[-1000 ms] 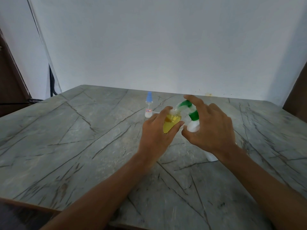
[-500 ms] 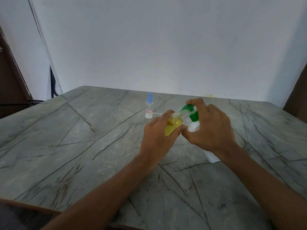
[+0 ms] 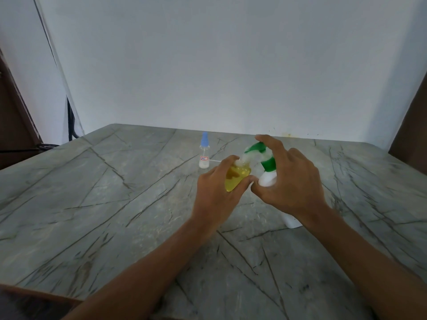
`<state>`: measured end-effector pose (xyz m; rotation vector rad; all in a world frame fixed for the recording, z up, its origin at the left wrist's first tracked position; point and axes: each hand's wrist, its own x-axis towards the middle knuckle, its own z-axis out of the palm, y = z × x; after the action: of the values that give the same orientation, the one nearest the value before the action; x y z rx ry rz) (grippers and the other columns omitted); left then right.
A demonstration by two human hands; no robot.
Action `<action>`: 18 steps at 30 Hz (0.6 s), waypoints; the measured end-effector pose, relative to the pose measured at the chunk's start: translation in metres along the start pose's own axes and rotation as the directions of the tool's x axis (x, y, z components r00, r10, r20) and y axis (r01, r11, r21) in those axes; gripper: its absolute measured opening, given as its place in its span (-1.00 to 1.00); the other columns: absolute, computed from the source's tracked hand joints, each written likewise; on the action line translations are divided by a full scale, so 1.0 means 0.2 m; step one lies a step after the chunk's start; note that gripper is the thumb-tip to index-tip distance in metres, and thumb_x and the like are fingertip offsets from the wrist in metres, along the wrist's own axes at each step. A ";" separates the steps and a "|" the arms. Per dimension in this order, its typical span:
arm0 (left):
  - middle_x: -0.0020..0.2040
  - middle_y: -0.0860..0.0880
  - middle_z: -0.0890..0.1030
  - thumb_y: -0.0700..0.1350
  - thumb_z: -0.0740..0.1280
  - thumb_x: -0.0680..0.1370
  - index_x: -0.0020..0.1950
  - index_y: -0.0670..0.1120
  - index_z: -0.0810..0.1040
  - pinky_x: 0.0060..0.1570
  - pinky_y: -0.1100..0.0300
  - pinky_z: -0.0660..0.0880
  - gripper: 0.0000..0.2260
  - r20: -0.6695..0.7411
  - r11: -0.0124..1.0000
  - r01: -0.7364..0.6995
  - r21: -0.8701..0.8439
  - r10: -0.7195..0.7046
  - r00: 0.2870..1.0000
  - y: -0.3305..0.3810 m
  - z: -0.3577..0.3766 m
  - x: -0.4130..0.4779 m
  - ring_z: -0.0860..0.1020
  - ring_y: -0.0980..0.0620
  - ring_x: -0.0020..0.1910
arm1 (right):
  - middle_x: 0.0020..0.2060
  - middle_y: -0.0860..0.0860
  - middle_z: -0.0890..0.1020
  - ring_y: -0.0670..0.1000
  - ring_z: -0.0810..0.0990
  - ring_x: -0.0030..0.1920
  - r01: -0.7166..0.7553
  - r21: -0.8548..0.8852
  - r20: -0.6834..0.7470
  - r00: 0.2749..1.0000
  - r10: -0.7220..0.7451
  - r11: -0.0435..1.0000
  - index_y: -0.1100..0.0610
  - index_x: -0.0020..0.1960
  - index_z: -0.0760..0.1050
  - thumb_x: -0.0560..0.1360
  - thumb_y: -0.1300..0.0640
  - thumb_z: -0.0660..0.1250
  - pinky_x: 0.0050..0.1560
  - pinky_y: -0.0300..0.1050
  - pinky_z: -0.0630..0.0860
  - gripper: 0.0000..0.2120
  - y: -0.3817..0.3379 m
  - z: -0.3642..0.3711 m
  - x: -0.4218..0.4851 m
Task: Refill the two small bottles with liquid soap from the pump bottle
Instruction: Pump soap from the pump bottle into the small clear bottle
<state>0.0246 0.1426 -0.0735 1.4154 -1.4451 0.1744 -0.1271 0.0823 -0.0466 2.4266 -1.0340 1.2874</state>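
My left hand (image 3: pixel 216 195) grips a small clear bottle (image 3: pixel 235 179) partly filled with yellow liquid soap, tilted with its mouth under the pump's spout. My right hand (image 3: pixel 288 181) holds the white pump bottle (image 3: pixel 268 180), fingers round its neck and the index finger on top of the green pump head (image 3: pixel 258 148). The pump bottle's lower body is mostly hidden behind my right wrist. A second small clear bottle (image 3: pixel 204 155) with a blue cap and a red-edged label stands upright farther back on the table.
The grey veined stone table (image 3: pixel 104 204) runs to a white wall at the back. A thin white stick lies beside the capped bottle (image 3: pixel 215 160). Dark cables hang at the far left corner (image 3: pixel 70 121).
The pump head went down half a second ago and stands higher again now, with my index finger still on it. The small yellow bottle stays at the spout.
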 end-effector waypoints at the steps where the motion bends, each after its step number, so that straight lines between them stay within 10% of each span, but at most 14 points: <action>1: -0.07 0.21 0.56 0.20 0.39 0.43 0.24 0.05 0.48 -0.17 0.53 0.42 -0.56 -0.003 1.000 -0.004 -0.015 0.004 1.000 0.01 0.00 0.00 0.53 0.29 -0.18 | -0.22 -0.19 0.40 -0.09 0.39 -0.27 -0.002 -0.002 -0.001 1.000 0.002 1.000 -0.06 0.43 0.27 0.25 -0.19 0.49 -0.33 -0.18 0.43 -0.18 0.00 0.00 0.00; 18: -0.07 0.40 0.46 0.18 0.36 0.44 0.16 0.20 0.36 -0.13 0.52 0.45 -0.65 -0.109 0.980 0.094 -0.174 -0.114 0.987 0.02 0.03 0.00 0.51 0.39 -0.07 | 0.06 -0.12 0.51 -0.04 0.55 -0.07 -0.093 0.317 -0.089 0.988 0.127 0.944 -0.12 0.43 0.14 0.25 -0.14 0.55 -0.03 -0.02 0.58 -0.11 0.05 0.02 -0.01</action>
<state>0.0176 0.1387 -0.0743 1.3162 -1.2549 0.0663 -0.1315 0.0741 -0.0520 2.5136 -1.0159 1.7184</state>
